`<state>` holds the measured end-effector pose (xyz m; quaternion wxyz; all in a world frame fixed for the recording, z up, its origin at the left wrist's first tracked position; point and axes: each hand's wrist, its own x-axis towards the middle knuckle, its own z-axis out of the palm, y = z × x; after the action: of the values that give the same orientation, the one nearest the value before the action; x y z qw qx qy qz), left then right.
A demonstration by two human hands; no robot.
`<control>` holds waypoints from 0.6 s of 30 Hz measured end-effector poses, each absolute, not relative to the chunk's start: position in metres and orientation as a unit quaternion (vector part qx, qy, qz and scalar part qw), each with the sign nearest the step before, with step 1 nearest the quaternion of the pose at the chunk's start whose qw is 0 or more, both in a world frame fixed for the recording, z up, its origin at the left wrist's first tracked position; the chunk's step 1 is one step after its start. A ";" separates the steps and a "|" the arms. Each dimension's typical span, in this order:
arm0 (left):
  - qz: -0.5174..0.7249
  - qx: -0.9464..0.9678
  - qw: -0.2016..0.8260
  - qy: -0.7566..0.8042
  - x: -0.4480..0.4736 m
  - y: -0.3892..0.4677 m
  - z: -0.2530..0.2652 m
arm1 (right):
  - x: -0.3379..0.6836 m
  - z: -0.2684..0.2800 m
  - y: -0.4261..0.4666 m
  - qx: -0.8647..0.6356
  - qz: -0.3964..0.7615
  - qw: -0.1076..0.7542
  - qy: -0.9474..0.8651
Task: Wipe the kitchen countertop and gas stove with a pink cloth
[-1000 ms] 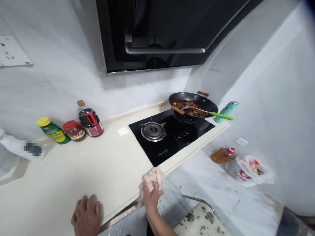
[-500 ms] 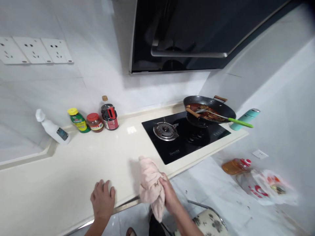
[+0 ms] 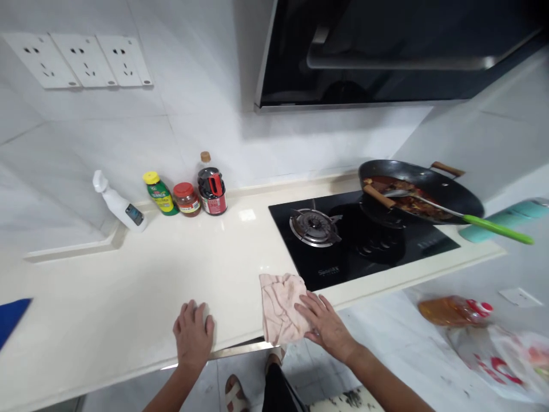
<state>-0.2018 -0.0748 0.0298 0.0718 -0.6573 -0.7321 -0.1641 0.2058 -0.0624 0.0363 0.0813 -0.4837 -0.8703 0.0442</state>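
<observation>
A pink cloth [image 3: 281, 306] lies spread and wrinkled at the counter's front edge, just left of the stove. My right hand [image 3: 328, 326] rests on its right side, fingers stretched out and apart over the fabric; the thumb is down at the cloth's edge. To the left, my left hand [image 3: 194, 335] leans on the pale countertop [image 3: 150, 286], fingers slightly bent and apart, with nothing in it.
A black gas stove [image 3: 360, 240] carries a wok [image 3: 463, 194] of food, with a green-handled spatula [image 3: 497, 228] across its rim. Along the wall stand a spray bottle [image 3: 122, 206], a green bottle [image 3: 160, 194], a red-lidded jar [image 3: 187, 200] and a dark sauce bottle [image 3: 212, 191].
The cloth, bunched in my right hand before, now lies opened out on the counter with the fingers loosened over it. The view has turned left; my left hand stays on the counter.
</observation>
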 end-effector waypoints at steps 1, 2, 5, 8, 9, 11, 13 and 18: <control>-0.170 -0.658 0.069 -0.730 -0.202 -0.076 0.030 | 0.207 0.030 -0.054 -0.471 0.026 0.073 -0.878; -0.180 -0.660 0.064 -0.726 -0.203 -0.077 0.030 | 0.208 0.024 -0.048 -0.462 0.007 0.071 -0.884; -0.227 -0.668 0.039 -0.707 -0.205 -0.081 0.030 | 0.202 0.010 -0.043 -0.465 -0.037 0.080 -0.881; -0.286 -0.667 -0.003 -0.688 -0.208 -0.084 0.030 | 0.173 0.013 -0.048 -0.482 -0.015 0.071 -0.873; -0.308 -0.662 -0.022 -0.683 -0.208 -0.085 0.030 | 0.157 0.017 -0.050 -0.480 0.003 0.065 -0.875; -0.352 -0.645 -0.061 -0.676 -0.208 -0.088 0.032 | 0.117 0.027 -0.053 -0.458 0.047 0.048 -0.886; -0.382 -0.628 -0.083 -0.673 -0.208 -0.093 0.036 | 0.070 0.035 -0.056 -0.424 0.091 0.026 -0.901; -0.459 -0.516 -0.149 -0.708 -0.219 -0.142 0.051 | -0.047 0.046 -0.069 -0.368 0.147 -0.020 -0.918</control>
<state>-0.2195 -0.1417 0.0513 -0.1485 -0.5156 -0.7080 -0.4592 -0.0471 -0.0687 0.0458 -0.0203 -0.3682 -0.9178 0.1470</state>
